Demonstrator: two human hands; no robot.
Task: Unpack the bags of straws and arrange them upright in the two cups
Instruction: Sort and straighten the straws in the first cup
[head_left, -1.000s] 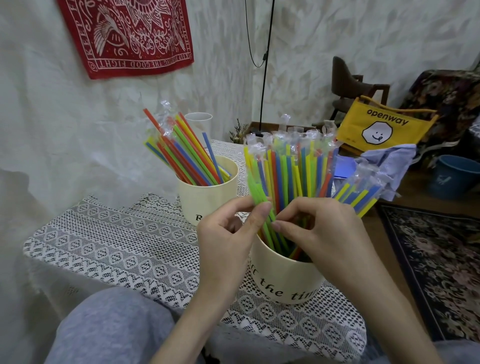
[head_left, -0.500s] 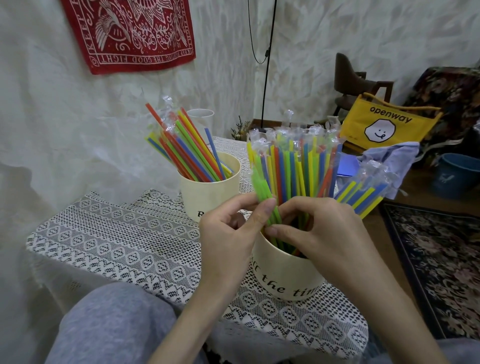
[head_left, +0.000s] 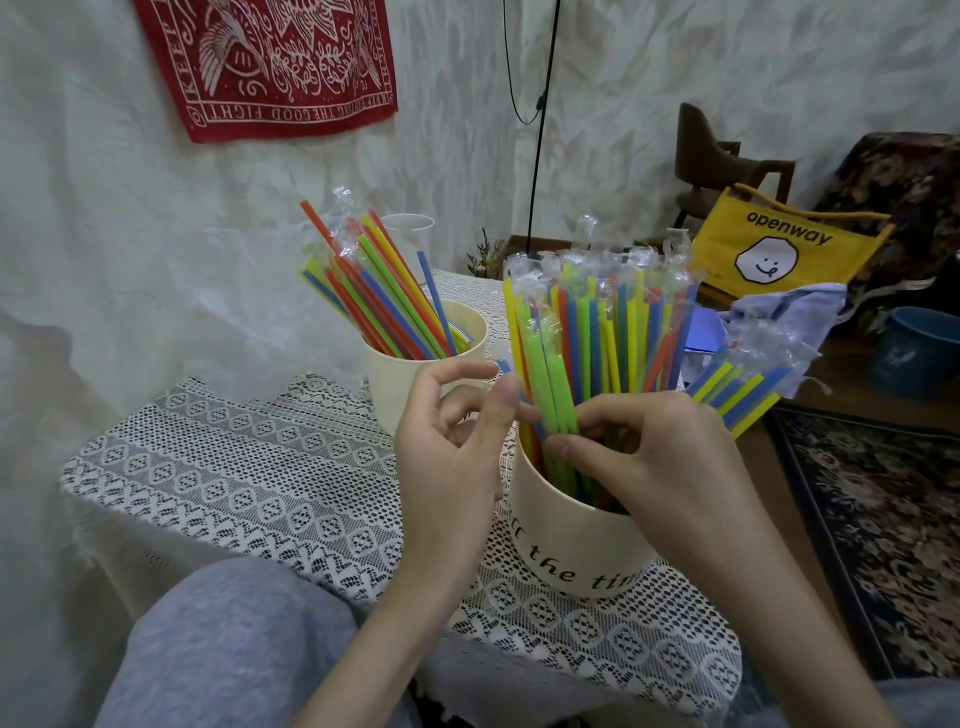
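Two cream cups stand on the lace-covered table (head_left: 234, 467). The far cup (head_left: 387, 384) holds colourful straws (head_left: 374, 296) that lean left. In the near cup (head_left: 571, 551), lettered in black, stands an upright bunch of wrapped straws (head_left: 608, 332); a few more wrapped straws (head_left: 743, 384) lean out to its right. My right hand (head_left: 665, 462) pinches some green straws (head_left: 556, 384) between thumb and fingers just above the cup's mouth. My left hand (head_left: 447, 457) hovers beside them with fingers spread and relaxed, its thumb tip at the bunch's left side.
A white cup (head_left: 410, 223) stands behind the far cup. To the right are a yellow "openway" bag (head_left: 779, 244), blue cloth (head_left: 784, 312), a blue bucket (head_left: 914, 348), a dark chair (head_left: 717, 156) and a patterned rug (head_left: 883, 493). My grey-clad knee (head_left: 234, 649) is under the table's front edge.
My left hand has let go of the green straws and its fingers have spread. The right hand keeps its pinch, and the green straws stand more upright.
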